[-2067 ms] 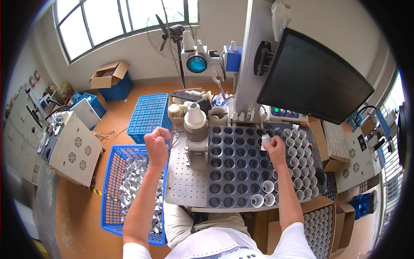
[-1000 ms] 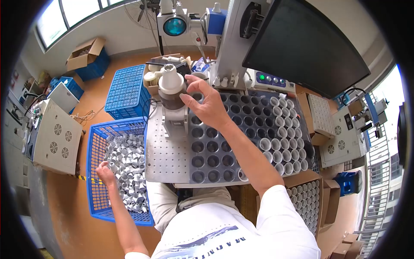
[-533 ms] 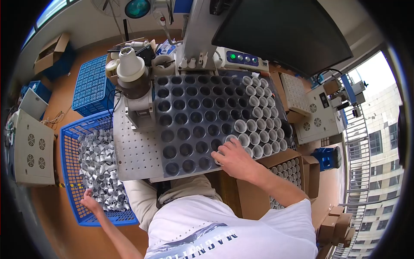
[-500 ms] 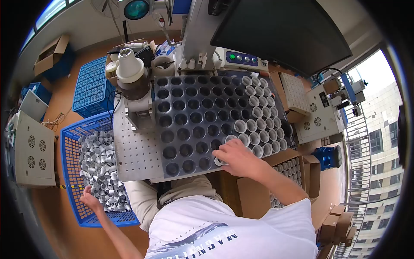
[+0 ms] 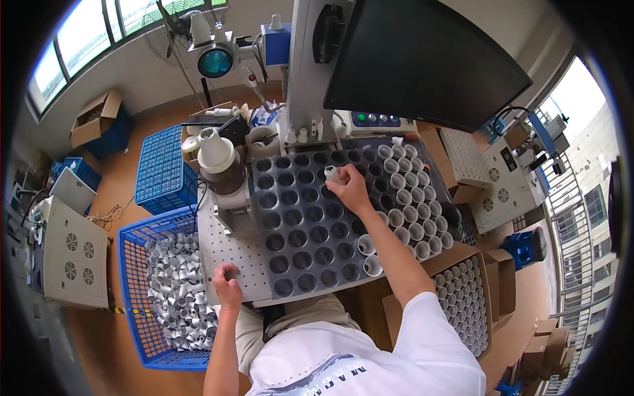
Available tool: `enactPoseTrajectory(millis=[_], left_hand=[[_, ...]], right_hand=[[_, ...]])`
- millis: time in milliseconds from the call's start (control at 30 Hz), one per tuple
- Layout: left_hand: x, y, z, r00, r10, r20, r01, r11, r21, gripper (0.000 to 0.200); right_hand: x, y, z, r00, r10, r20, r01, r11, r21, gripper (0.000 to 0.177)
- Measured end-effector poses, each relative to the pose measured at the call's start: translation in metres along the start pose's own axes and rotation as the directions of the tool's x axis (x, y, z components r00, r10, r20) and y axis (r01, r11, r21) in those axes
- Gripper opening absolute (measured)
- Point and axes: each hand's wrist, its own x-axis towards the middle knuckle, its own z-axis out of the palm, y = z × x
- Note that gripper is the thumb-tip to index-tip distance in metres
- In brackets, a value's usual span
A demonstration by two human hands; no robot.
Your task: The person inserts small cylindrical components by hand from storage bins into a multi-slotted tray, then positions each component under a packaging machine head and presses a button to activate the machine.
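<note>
My right hand (image 5: 351, 191) reaches over the dark tray (image 5: 290, 233) and pinches a white cup-shaped plastic housing (image 5: 334, 175) with its narrow end up. The tray has rows of round holes. Similar white housings (image 5: 409, 214) fill its right-hand columns, wide mouths up; the holes left of them look dark. My left hand (image 5: 227, 288) is above the near edge of the perforated metal plate (image 5: 228, 251), fingers curled in; whatever they may hold is hidden. Left of it stands a blue basket (image 5: 135, 330) heaped with loose housings (image 5: 178, 290).
Behind the plate stands a machine with a white cone-shaped top (image 5: 214, 155). A metal column (image 5: 309, 66) and a large monitor (image 5: 422, 63) rise at the back. Right of my body, an open cardboard box (image 5: 496, 290) holds rows of housings. Blue crates (image 5: 158, 168) stand at left.
My right hand has gone from the tray's near edge to its far middle and now holds a housing. My left hand has left the basket for the metal plate. The view has tilted up.
</note>
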Motion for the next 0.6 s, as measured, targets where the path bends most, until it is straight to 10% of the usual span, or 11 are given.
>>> enactPoseTrajectory(millis=[600], left_hand=[[-0.001, 0.011, -0.003, 0.999, 0.013, -0.047, -0.010, 0.998, 0.062, 0.035]], right_hand=[[-0.006, 0.002, 0.006, 0.999, 0.030, -0.038, -0.026, 0.996, 0.091, 0.038]])
